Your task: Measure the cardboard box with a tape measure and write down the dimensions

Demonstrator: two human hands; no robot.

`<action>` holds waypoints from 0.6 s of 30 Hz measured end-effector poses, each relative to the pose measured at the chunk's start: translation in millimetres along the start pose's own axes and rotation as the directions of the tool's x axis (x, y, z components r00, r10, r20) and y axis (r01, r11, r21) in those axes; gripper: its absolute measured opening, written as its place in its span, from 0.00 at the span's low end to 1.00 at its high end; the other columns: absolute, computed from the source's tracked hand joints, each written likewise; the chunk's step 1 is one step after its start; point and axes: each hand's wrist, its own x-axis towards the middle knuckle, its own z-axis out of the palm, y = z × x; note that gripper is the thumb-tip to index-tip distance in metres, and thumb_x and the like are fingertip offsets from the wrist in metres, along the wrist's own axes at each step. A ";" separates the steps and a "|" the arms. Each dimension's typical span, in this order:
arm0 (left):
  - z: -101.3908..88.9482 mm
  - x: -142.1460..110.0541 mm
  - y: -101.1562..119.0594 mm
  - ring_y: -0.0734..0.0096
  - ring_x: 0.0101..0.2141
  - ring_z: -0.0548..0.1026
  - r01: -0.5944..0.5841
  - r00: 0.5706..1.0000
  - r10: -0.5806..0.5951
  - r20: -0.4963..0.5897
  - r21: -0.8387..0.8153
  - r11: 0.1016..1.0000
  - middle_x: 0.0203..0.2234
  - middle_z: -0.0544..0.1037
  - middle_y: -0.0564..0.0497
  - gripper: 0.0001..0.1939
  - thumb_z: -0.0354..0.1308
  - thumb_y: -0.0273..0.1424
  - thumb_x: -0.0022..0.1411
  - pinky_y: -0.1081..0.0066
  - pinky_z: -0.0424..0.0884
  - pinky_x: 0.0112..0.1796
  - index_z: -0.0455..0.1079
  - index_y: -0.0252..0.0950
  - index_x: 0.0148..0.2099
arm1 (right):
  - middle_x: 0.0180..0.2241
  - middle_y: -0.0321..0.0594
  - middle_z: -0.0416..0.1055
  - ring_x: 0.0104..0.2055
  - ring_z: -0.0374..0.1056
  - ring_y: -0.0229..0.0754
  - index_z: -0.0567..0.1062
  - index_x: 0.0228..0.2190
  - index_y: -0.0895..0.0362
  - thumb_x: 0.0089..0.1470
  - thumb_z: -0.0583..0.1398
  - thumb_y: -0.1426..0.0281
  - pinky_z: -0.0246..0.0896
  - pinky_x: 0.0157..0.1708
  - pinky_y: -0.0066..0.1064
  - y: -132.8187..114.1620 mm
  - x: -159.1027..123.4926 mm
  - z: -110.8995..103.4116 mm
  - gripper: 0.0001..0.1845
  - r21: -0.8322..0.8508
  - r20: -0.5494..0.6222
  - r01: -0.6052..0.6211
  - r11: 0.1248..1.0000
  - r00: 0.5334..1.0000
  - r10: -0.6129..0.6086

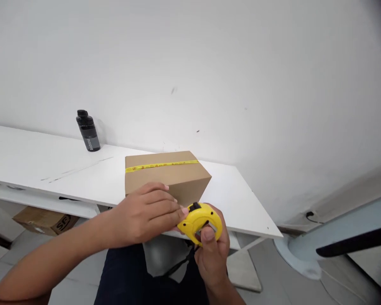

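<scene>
A yellow tape measure [213,218] with a black button is in my right hand [211,258], its thumb pressed on the side of the case and its fingers wrapped behind. My left hand [150,214] reaches across in front of the box, palm down. Its fingers are close together, and the tips close on the near edge of the tape measure; its thumb is mostly hidden. No drawn-out blade can be made out. Just beyond both hands a brown cardboard box [168,174] sits on the white table [235,199], with a yellow printed strip [161,165] across its top.
A black bottle [88,131] stands at the back left, near the white wall [209,76]. Under the tabletop, another cardboard box [44,220] lies at the left. Beyond the table's right end are a pale rounded object [305,254] and a cable at a socket.
</scene>
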 end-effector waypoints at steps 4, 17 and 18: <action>-13.9 4.1 -46.5 0.70 0.41 0.82 0.094 0.995 -0.092 0.030 -0.065 0.993 0.40 0.85 0.52 0.09 0.54 0.28 0.72 0.67 0.75 0.48 0.74 0.44 0.50 | 0.36 0.40 0.76 0.29 0.73 0.41 0.75 0.49 0.53 0.58 0.66 0.53 0.73 0.27 0.32 -3.9 7.1 -6.3 0.23 -0.098 -0.097 0.151 0.984 0.982 -0.160; 40.4 14.8 -171.5 0.59 0.42 0.80 0.544 0.623 -0.664 0.412 0.382 0.747 0.40 0.82 0.46 0.10 0.53 0.32 0.67 0.60 0.66 0.49 0.76 0.39 0.41 | 0.31 0.41 0.74 0.28 0.73 0.41 0.77 0.52 0.59 0.61 0.66 0.63 0.71 0.28 0.31 9.9 22.3 17.5 0.21 -0.660 0.293 0.591 0.463 0.770 -0.566; 43.2 16.9 -169.6 0.59 0.43 0.80 0.546 0.620 -0.667 0.413 0.384 0.745 0.44 0.82 0.46 0.12 0.51 0.31 0.67 0.60 0.66 0.49 0.76 0.40 0.47 | 0.30 0.40 0.73 0.28 0.72 0.41 0.77 0.53 0.59 0.61 0.66 0.63 0.71 0.27 0.31 14.3 23.3 20.4 0.21 -0.672 0.300 0.592 0.445 0.767 -0.567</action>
